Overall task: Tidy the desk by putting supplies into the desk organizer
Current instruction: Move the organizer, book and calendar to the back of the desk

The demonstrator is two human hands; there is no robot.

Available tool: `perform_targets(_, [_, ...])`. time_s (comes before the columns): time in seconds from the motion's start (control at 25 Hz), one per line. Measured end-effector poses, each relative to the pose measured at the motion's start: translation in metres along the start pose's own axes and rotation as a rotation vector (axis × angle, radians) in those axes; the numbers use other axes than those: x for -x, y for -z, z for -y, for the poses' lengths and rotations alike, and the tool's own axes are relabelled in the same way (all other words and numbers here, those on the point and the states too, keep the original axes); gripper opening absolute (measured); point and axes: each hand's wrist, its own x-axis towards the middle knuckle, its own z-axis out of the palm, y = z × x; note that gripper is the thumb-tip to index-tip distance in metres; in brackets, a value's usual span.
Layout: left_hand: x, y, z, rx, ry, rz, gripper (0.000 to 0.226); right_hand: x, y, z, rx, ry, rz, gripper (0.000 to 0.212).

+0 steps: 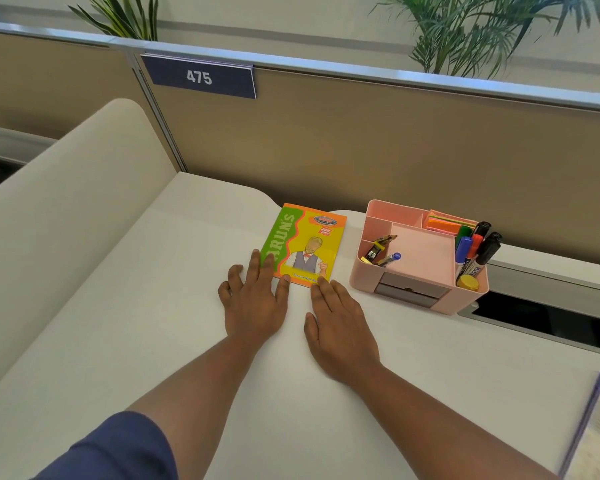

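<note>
A pink desk organizer [364, 271] stands on the white desk at the right. Its right compartment holds several markers [475, 251], its back compartment sticky notes [444, 221], its left one binder clips and a pen [383, 252]. A yellow, green and orange notebook [309, 244] lies flat to the left of the organizer. My left hand [253, 299] lies flat with straight fingers, its fingertips on the notebook's near left corner. My right hand [340, 320] also lies flat on the desk, fingertips touching the notebook's near edge.
A tan partition with a "475" sign [200, 77] backs the desk. A cream divider [66, 209] rises on the left. A dark cable slot [548, 323] opens right of the organizer. A purple-edged booklet [596, 431] lies at the near right corner.
</note>
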Motion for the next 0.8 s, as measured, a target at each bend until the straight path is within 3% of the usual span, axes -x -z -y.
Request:
perform_targets(0.4, [0.000, 0.005, -0.001, 0.022, 0.002, 0.073, 0.065, 0.002, 0.001, 0.000, -0.035, 0.021, -0.053, 0.057])
perform_targets(0.56, [0.006, 0.016, -0.005, 0.125, -0.003, -0.009, 0.057, 0.023, 0.015, -0.004, -0.165, -0.031, -0.130, 0.053])
perform_targets(0.72, [0.047, 0.022, -0.015, 0.123, -0.453, -0.098, 0.047, 0.079, 0.029, -0.023, -0.322, -0.082, -0.071, 0.052])
perform_targets(0.8, [0.077, 0.022, -0.027, 0.173, -0.558, -0.051, 0.044, 0.119, 0.036, -0.040, -0.338, -0.065, -0.032, 0.050])
